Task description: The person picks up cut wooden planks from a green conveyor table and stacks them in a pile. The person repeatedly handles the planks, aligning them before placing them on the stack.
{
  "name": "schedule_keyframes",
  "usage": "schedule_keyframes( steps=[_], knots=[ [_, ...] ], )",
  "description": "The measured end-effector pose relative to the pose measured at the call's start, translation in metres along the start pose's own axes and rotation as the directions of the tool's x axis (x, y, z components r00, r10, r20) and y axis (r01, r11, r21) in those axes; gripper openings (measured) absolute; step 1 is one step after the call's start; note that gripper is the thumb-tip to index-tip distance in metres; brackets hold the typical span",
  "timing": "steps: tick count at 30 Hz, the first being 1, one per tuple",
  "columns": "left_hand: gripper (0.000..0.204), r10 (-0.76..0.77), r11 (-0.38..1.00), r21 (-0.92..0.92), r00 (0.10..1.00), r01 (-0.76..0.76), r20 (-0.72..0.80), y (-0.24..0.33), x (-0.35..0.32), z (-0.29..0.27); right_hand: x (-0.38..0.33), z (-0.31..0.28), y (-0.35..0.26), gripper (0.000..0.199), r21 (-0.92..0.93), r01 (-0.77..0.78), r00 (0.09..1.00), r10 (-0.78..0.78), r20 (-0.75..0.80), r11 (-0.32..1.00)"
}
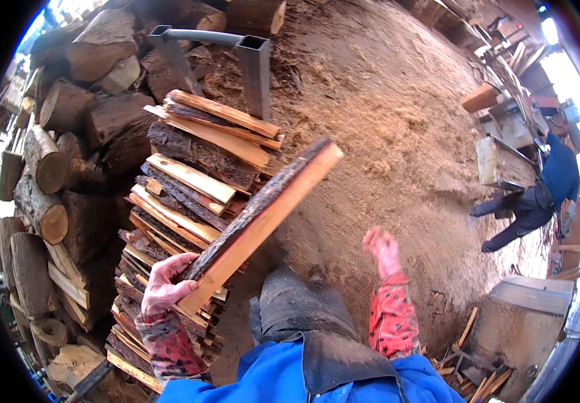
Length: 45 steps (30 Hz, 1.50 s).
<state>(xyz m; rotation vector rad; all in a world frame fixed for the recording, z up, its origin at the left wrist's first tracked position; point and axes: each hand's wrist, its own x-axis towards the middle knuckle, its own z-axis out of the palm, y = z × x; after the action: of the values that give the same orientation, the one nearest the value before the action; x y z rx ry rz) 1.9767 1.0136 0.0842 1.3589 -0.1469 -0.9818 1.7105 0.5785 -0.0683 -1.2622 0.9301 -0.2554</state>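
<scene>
My left hand (167, 285) grips the near end of a long sawn slab (266, 221), with dark bark along one edge and pale wood on its face. The slab slants up and away to the right over a tall stack of bark-edged slabs (192, 180), its far end in the air. My right hand (382, 250) is raised over the sawdust-strewn ground, apart from the slab. Its fingers look curled in, with nothing seen in them, though they are slightly blurred.
A metal frame post (254, 77) stands at the stack's far end. Large logs (47, 161) are piled on the left. A person in dark clothes (539, 201) bends near machinery at the right. Wood scraps (488, 383) and a grey metal-topped block (525, 312) lie at the lower right.
</scene>
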Motion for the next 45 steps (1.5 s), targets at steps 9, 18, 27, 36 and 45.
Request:
schedule_keyframes(
  steps=[9, 18, 27, 36, 45],
  knots=[
    [0.059, -0.246, 0.950, 0.278, 0.884, 0.140, 0.396, 0.018, 0.057, 0.026, 0.010, -0.017, -0.077, 0.048, 0.222, 0.067, 0.997, -0.056, -0.056, 0.973],
    [0.072, -0.045, 0.996, -0.073, 0.983, 0.059, 0.179, -0.022, 0.103, 0.026, -0.072, -0.052, -0.028, 0.017, 0.297, 0.040, 0.955, 0.050, -0.292, 0.954],
    [0.060, 0.095, 0.965, -0.255, 0.988, -0.061, 0.125, -0.049, 0.140, 0.078, -0.133, -0.069, 0.017, 0.016, 0.423, 0.061, 0.860, 0.168, -0.482, 0.904],
    [0.070, 0.092, 0.976, -0.219, 0.925, -0.010, 0.370, -0.040, 0.139, 0.201, -0.181, -0.095, 0.133, 0.010, 0.664, 0.042, 0.753, 0.413, -0.512, 0.747],
    [0.040, 0.022, 0.995, -0.100, 0.941, 0.012, 0.337, -0.057, 0.132, 0.290, -0.220, -0.126, 0.183, 0.018, 0.738, 0.034, 0.691, 0.517, -0.505, 0.674]
  ],
)
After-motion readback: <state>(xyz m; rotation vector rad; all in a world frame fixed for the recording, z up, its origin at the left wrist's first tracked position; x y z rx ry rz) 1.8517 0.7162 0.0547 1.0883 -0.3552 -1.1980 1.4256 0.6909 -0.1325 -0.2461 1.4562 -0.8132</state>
